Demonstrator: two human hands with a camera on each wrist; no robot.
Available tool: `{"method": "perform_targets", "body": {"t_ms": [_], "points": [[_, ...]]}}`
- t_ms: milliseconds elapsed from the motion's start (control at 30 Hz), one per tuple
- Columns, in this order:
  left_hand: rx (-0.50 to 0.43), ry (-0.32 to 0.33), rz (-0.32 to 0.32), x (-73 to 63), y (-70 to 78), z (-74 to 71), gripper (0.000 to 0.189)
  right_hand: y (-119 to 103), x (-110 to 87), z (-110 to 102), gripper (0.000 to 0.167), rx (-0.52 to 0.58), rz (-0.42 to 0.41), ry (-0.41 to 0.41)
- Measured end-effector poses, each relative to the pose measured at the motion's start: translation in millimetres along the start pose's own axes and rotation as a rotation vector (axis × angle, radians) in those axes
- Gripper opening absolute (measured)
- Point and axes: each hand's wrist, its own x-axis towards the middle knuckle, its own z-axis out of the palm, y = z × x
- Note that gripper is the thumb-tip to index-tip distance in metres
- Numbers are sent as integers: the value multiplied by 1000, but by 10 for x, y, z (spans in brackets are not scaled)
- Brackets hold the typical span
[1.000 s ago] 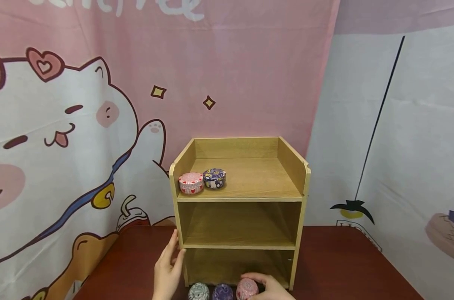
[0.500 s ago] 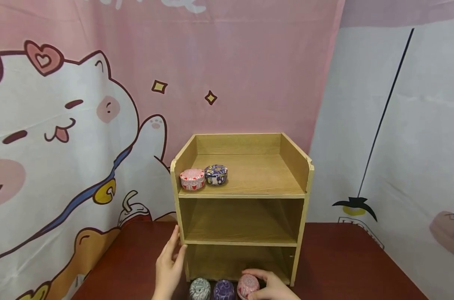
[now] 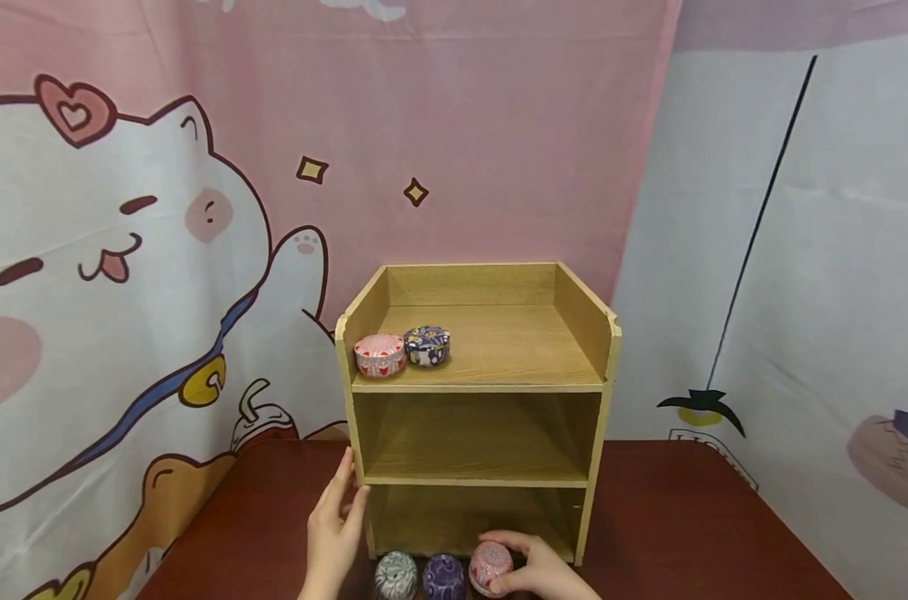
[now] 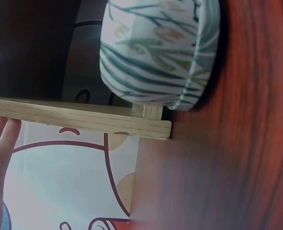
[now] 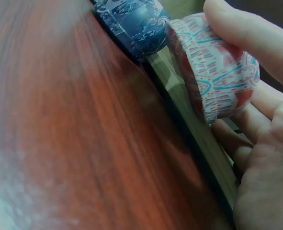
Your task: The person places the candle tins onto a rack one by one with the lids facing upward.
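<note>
In the head view my right hand (image 3: 540,568) grips a round pink-patterned tin (image 3: 490,567) in front of the bottom compartment. The right wrist view shows thumb and fingers around this tin, its base tilted and raised off the tabletop. Left of it stand a dark purple patterned tin (image 3: 444,578) and a white tin with green leaf patterns (image 3: 396,577), in a row before the shelf. My left hand (image 3: 331,533) rests its extended fingers (image 4: 7,136) against the left side panel of the wooden shelf (image 3: 514,333), holding nothing.
On the top board stand a pink tin with red hearts (image 3: 380,356) and a dark blue patterned tin (image 3: 427,346), side by side at the left. The shelf stands on a red-brown table (image 3: 671,517). A cartoon-printed cloth (image 3: 499,150) hangs behind.
The head view has tilted slightly down. My right hand has raised the pink tin a little from its place in the row. My left hand stays at the side panel.
</note>
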Motion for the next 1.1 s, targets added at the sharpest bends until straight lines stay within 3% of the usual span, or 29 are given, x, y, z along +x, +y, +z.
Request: {"method": "perform_targets", "body": {"t_ms": [100,367,667,1100], "points": [[2,2,-8,3,0,6,70,-38,5,-3,59,-32,1,27],[22,26,43,34,-29,15,72,-211,40,1,58,-268,-45,103],[10,5,-6,-1,-11,11,70,-307,3,12,57,-377,-90,55],[-3,15,12,5,0,11,70,-425,-77,5,58,-440,-139,38]]}}
